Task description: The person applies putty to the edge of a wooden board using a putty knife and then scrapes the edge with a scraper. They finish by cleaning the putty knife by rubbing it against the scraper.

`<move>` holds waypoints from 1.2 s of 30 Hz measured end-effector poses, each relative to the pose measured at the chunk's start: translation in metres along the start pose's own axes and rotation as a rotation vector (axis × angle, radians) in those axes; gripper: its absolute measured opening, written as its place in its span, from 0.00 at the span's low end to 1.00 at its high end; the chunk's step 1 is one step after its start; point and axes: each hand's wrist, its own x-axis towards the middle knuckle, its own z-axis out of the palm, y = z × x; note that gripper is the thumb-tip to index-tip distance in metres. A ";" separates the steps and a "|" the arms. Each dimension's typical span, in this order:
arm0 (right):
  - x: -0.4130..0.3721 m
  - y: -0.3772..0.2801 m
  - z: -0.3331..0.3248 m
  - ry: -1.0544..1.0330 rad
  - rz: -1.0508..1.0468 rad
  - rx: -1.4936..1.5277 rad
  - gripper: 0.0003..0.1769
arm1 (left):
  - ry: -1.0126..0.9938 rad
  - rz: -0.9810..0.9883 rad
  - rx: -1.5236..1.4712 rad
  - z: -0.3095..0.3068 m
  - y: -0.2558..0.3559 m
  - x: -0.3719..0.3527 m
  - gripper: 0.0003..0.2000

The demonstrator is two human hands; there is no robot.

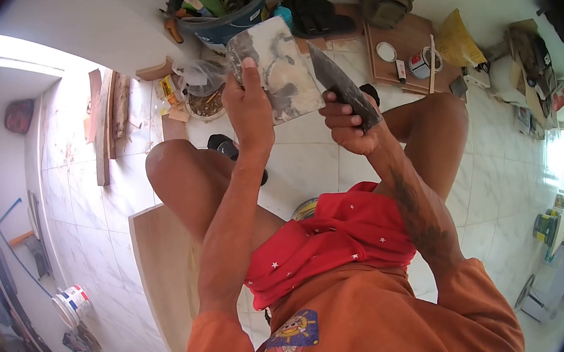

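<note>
My left hand (248, 107) grips a squarish flat plate (282, 75) by its left edge, thumb on top. White and grey paste is smeared over the plate's face. To its right, my right hand (349, 123) is closed round a dark flat scraper (343, 85), whose pointed end is up beside the plate's right edge. A narrow gap shows between scraper and plate. Both hands are raised above the tiled floor, between my bent knees.
A bucket of tools (227, 26) stands against the wall, near a bowl of debris (207, 107). Wooden strips (106, 126) lie at left. An open can (422, 62) stands on a brown board (383, 39). A pale wooden panel (161, 273) is by my left leg; a white bucket (72, 305) is farther left.
</note>
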 end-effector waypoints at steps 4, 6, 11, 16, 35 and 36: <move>0.000 0.007 -0.008 -0.061 0.027 -0.026 0.22 | 0.014 0.061 0.159 0.007 0.009 -0.005 0.19; 0.000 0.010 -0.009 -0.022 0.020 -0.100 0.21 | 0.037 0.122 0.218 0.010 0.010 -0.007 0.19; 0.009 0.010 0.003 0.327 -0.104 -0.449 0.21 | 0.023 0.202 0.343 0.012 0.019 -0.013 0.21; 0.024 0.006 0.013 0.562 -0.415 -0.476 0.16 | -0.183 0.281 0.423 0.028 0.011 -0.038 0.17; 0.020 0.023 -0.007 0.387 -0.401 -0.605 0.24 | 0.014 0.224 0.391 0.022 0.008 -0.021 0.17; 0.021 0.021 -0.005 0.475 -0.422 -0.703 0.25 | 0.006 0.233 0.419 0.023 0.004 -0.021 0.17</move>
